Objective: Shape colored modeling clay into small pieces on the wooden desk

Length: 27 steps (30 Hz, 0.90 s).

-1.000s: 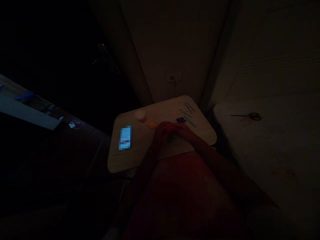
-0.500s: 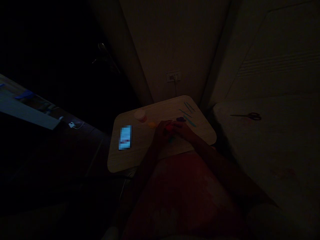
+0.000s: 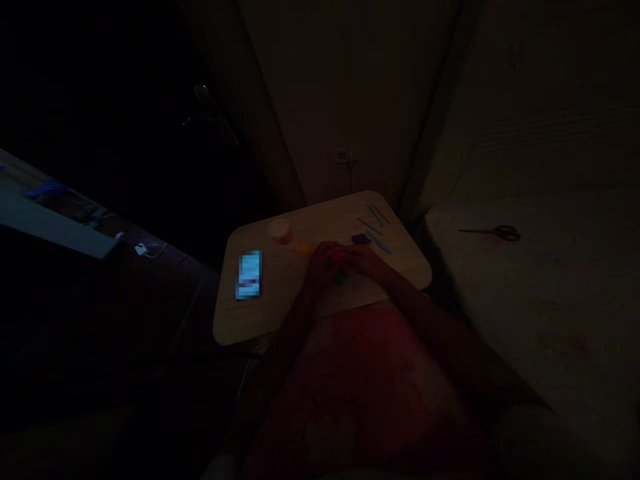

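In dim light, my left hand [image 3: 321, 264] and my right hand [image 3: 363, 259] meet over the small wooden table [image 3: 280, 300]. Between their closed fingers is a soft-looking red lump [image 3: 337, 255], perhaps modelling clay; its full shape is hidden. A green lump [image 3: 342, 277] lies on the tabletop just below the hands. Left of my left hand sits a yellow-orange lump [image 3: 303, 249]. Beyond my right hand rests a dark purple lump [image 3: 361, 239], with a teal knife-like tool [image 3: 379, 242] beside it.
Several thin sticks [image 3: 374, 220] lie at the table's far right. A pale-lidded tub [image 3: 281, 231] stands at the back left, near a lit phone [image 3: 249, 275]. Scissors [image 3: 493, 233] rest on a pale surface to the right. A wall socket [image 3: 347, 155] holds a plugged-in cable.
Both hands stay around the red lump, with only slight finger shifts. The other things on the table keep their places; the view drifts a little.
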### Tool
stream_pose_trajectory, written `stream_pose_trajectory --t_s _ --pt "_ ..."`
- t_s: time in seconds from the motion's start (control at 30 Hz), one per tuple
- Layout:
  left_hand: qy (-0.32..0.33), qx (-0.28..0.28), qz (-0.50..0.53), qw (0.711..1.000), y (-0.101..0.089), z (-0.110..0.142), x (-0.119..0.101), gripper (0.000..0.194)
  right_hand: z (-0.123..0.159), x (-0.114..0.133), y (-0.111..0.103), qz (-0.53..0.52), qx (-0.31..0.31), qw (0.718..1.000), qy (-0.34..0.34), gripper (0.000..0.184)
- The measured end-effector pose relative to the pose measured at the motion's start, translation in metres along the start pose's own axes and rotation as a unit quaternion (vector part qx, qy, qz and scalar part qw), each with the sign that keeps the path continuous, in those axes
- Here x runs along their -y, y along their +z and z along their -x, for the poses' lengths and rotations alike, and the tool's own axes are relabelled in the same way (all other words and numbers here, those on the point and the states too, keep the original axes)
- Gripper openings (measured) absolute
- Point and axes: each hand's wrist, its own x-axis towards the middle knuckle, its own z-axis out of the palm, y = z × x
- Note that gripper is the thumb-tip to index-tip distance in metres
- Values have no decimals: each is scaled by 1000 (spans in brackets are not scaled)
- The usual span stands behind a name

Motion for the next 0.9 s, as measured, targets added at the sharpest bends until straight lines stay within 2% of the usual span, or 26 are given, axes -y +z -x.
stream_pose_trajectory --t_s 0.1,0.23,0.4,0.67,0.9 --pt "11 1 -7 1000 0 0 -2 35 1 1 0 -24 1 1000 9 43" --pt "18 -18 -29 999 1 0 -2 51 1 5 2 -61 -19 998 22 41" --pt "29 -34 -35 998 -1 -1 -2 31 1 6 3 -50 -3 999 2 43" --pt "40 -37 -12 998 -1 -2 -3 28 1 4 2 -10 13 1000 15 48" --pt "36 -4 -6 999 -1 -1 -3 30 3 7 4 7 38 999 7 51"
